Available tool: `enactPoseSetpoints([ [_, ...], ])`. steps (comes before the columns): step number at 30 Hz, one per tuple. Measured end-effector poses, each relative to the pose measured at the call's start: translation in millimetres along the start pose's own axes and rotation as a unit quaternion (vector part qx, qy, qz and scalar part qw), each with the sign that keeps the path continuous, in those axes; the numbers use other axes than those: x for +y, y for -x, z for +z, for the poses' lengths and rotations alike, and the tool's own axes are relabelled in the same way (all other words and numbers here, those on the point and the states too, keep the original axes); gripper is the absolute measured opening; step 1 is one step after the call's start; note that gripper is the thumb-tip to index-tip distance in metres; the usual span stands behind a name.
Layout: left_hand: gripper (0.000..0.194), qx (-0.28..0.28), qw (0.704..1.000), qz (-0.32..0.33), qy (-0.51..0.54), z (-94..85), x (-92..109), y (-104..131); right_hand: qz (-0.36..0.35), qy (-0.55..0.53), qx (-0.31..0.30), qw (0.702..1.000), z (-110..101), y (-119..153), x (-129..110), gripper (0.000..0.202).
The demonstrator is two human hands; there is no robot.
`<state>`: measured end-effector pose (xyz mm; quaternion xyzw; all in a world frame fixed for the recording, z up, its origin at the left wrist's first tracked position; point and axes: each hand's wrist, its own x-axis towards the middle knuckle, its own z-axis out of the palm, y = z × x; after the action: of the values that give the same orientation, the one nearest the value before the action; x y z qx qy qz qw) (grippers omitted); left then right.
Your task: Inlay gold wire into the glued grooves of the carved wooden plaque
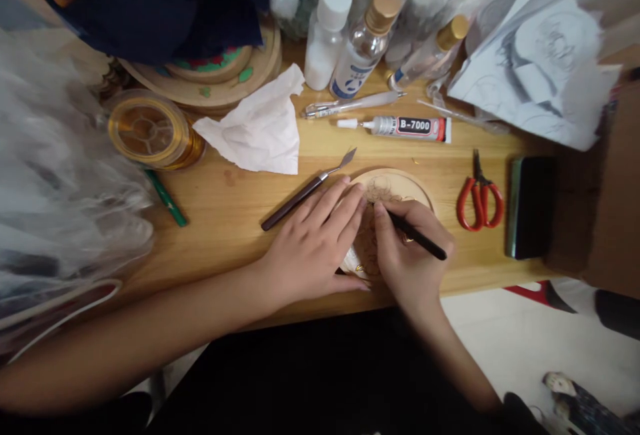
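My left hand (317, 238) lies flat with its fingers stretched out over the left side of a round wooden board (425, 188). Fine curling lines and bits of gold wire (409, 239) show on the board between my hands. My right hand (413, 248) pinches slim black tweezers (420, 236), their tip at the board's upper middle by my left fingertips; the tip itself is too small to make out. Just above my left hand rests a palette knife (300, 198) with a dark handle. Both hands cover much of the board.
Behind the board lie a glue tube (410, 128), a pen (355, 104) and a crumpled tissue (265, 125). Bottles (360, 55) stand at the back. Red-handled pliers (479, 201) and a phone (531, 208) are right; a gold wire spool (150, 129) and plastic bags (65, 155) are left.
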<state>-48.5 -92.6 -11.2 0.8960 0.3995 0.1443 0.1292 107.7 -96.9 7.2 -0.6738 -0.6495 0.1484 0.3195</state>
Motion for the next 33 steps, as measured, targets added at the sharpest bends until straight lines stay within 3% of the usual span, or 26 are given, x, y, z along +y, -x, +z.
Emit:
enactPoseSetpoints([
  [7,0.095,0.015,1.0,0.004,0.004,0.4,-1,1,0.036,0.011,0.048,0.998,8,5,-8,0.009],
  [13,0.096,0.013,1.0,0.001,0.006,1.1,-1,1,0.023,0.005,0.052,0.998,10,8,-6,0.006],
  [17,0.101,0.007,1.0,0.004,0.001,1.3,-2,2,0.029,-0.062,0.055,0.996,2,9,6,0.004],
  [21,0.104,-0.002,1.0,0.012,-0.007,0.9,-2,2,0.083,-0.11,0.108,0.984,-14,5,22,0.006],
  [29,0.109,-0.018,1.0,0.016,-0.011,-1.6,-3,2,0.054,-0.145,0.008,0.988,-33,1,34,0.004],
  [33,0.101,-0.026,0.999,0.016,0.022,-3.9,-5,1,0.039,-0.144,-0.019,0.989,-35,7,33,0.005],
])
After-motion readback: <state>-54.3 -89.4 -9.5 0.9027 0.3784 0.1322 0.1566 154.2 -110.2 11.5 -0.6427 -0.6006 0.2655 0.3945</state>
